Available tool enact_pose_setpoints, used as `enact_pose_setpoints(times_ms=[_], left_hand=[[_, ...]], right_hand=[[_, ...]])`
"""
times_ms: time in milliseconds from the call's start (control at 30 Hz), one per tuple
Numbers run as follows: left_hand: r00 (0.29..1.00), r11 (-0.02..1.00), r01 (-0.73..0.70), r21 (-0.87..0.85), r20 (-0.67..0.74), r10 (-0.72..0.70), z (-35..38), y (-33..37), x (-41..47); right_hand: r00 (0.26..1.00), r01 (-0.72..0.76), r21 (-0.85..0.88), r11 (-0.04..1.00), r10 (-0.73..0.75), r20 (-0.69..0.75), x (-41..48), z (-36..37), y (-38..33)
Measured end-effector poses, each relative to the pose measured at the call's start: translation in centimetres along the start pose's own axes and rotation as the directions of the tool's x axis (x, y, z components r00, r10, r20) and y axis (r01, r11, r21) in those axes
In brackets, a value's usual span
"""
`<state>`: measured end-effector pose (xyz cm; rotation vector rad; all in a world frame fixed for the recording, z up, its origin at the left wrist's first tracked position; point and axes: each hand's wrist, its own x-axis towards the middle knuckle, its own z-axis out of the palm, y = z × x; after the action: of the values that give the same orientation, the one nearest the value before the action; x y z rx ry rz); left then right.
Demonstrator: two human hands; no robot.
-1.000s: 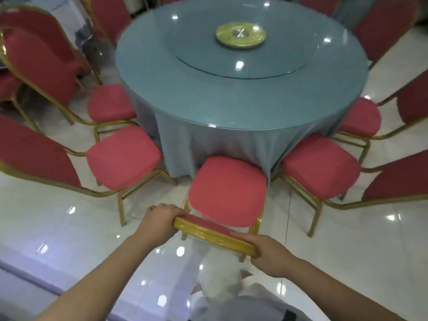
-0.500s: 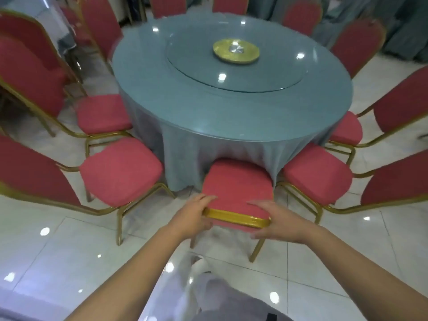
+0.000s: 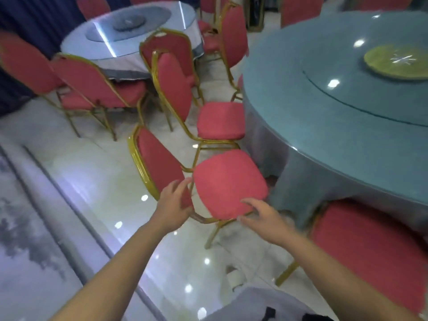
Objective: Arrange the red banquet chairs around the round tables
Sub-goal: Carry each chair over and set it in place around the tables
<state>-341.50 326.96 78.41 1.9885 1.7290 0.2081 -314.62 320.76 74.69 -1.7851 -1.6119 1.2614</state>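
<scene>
Two hands are out at one red chair (image 3: pixel 229 184), which stands left of the teal round worktop (image 3: pixel 335 126) with its seat just beside the tablecloth (image 3: pixel 289 181). Left hand (image 3: pixel 174 205): fingers spread, at the lower edge of the chair back. Right hand (image 3: pixel 264 216): fingers loosely spread at the seat's near edge; too blurred to tell if it touches. A second red chair (image 3: pixel 220 120) stands further along the worktop's left rim.

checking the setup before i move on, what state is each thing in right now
near chair: upright, seat close to the tablecloth
left hand: open, at its backrest
right hand: open, at its seat edge
next chair: upright, seat against the tablecloth
table: covered, turntable on top
</scene>
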Motion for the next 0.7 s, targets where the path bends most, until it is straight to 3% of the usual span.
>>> enact_pose_setpoints(times_ms=[200,433,567,700], left_hand=[[0.988,0.99,0.091,0.103,-0.136,-0.077,-8.2,-9.6,8.7],[1.0,0.967,0.008,0.254,-0.007,-0.007,-13.7,-19.9,20.0],[0.988,0.95,-0.139,0.28,0.11,0.112,-16.0,-23.9,27.7],[0.921,0.902,-0.346,0.259,0.275,0.275,-16.6,-25.4,32.7]], right_hand=[[0.981,0.006,0.041,0.999,-0.014,0.193,9.7,5.0,-7.6],[0.973,0.091,-0.025,0.996,-0.083,0.217,19.3,13.2,-17.3],[0.984,-0.073,-0.152,0.986,0.096,0.148,24.2,19.0,-21.4],[0.98,-0.181,-0.083,0.98,0.173,-0.103,24.7,22.5,-22.9]])
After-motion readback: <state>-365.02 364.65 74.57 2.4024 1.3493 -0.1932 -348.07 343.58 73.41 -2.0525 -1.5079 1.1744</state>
